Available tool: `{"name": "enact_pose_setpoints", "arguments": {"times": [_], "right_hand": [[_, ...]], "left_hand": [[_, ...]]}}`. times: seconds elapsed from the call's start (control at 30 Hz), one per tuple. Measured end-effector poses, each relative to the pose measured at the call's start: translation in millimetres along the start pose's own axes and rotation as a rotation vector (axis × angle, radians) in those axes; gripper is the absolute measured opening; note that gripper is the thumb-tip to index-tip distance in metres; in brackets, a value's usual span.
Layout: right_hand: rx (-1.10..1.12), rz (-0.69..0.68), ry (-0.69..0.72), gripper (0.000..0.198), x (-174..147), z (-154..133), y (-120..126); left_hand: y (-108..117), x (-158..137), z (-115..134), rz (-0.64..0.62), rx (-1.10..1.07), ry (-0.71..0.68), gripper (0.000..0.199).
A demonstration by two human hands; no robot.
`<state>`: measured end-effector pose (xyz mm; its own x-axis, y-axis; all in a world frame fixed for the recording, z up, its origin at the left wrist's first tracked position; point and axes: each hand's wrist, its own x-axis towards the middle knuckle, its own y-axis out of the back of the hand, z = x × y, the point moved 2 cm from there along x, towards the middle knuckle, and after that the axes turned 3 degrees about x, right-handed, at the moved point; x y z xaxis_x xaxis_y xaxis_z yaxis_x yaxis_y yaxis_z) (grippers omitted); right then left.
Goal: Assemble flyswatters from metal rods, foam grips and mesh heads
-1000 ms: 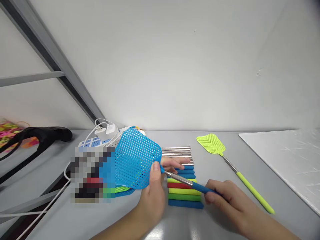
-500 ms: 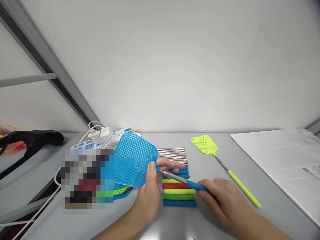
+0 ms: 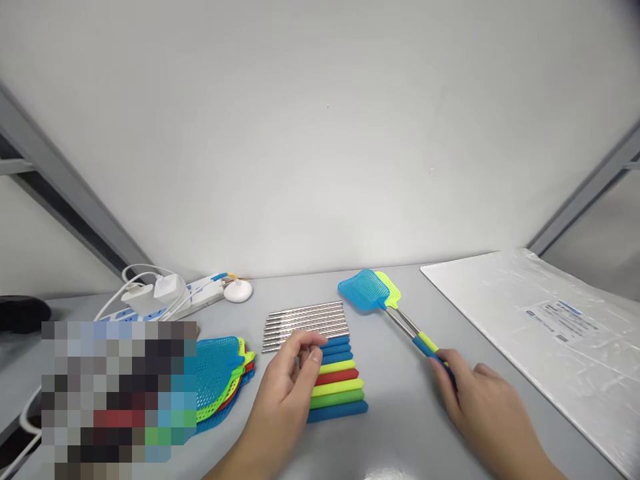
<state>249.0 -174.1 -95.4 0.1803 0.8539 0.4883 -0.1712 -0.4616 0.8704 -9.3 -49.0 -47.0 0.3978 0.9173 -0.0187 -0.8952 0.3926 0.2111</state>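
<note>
My right hand [image 3: 493, 407] is closed around the handle of a blue fly swatter [image 3: 366, 291], low over the table. Its mesh head partly overlaps a yellow-green fly swatter [image 3: 391, 288] lying alongside. My left hand [image 3: 287, 390] hovers above a row of telescopic rods with coloured grips, its fingers loosely curled, thumb apart, nothing visible between them. In that row are blue grips [image 3: 345, 408], a red grip [image 3: 337, 377], yellow grips [image 3: 345, 387] and a green grip [image 3: 337, 399]. Their metal shafts [image 3: 305, 321] point left. Loose swatter heads [image 3: 217, 370] lie stacked left of my left hand.
A white power strip [image 3: 200, 297] with plugs and cables stands at the back left, beside a round white object [image 3: 238, 291]. A plastic-wrapped white board [image 3: 500, 293] lies on the right. The wall [image 3: 320, 167] rises behind the table. A blurred patch covers the lower left.
The blue fly swatter has moved right, from in front of me to beside the yellow-green one. My left hand has let go of its head and come over the grips. The view has shifted right.
</note>
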Motion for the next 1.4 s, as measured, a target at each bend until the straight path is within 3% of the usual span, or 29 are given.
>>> {"name": "enact_pose_setpoints", "arguments": {"times": [0.1, 0.3, 0.43, 0.6, 0.73, 0.93, 1.1, 1.27, 1.4], "right_hand": [[-0.044, -0.047, -0.004, 0.032, 0.4, -3.4, -2.8], [0.141, -0.096, -0.031, 0.024, 10.4, -3.9, 0.4], [0.263, -0.153, -0.152, 0.036, 13.7, 0.8, -2.3], [0.452, -0.294, -0.3, 0.03, 16.7, 3.1, -4.0], [0.425, -0.356, -0.344, 0.03, 21.1, -3.8, -2.4], [0.38, -0.434, -0.253, 0.033, 34.7, -20.2, 5.3], [0.651, -0.73, -0.229, 0.048, 64.8, -5.7, 16.5], [0.813, -0.951, -0.034, 0.05, 100.6, 18.6, 16.0], [0.974, -1.083, 0.109, 0.082, 104.7, 27.9, 4.4]], "left_hand": [[-0.3, -1.4, -1.3, -0.02, 0.148, -0.121, 0.02], [4.8, -3.2, -0.9, -0.058, 0.325, -0.388, 0.013], [6.4, -2.3, 2.0, -0.062, 0.385, -0.475, 0.012], [5.7, -2.1, 5.3, -0.06, 0.433, -0.562, 0.011], [3.7, -2.1, 3.1, -0.09, 0.45, -0.565, 0.012], [0.7, -1.5, 3.5, -0.117, 0.454, -0.51, 0.012], [2.7, -0.4, 8.4, -0.162, 0.503, -0.653, 0.013], [2.8, -0.5, 9.1, -0.206, 0.544, -0.746, 0.016], [0.5, -2.1, 10.2, -0.23, 0.551, -0.764, 0.017]]}}
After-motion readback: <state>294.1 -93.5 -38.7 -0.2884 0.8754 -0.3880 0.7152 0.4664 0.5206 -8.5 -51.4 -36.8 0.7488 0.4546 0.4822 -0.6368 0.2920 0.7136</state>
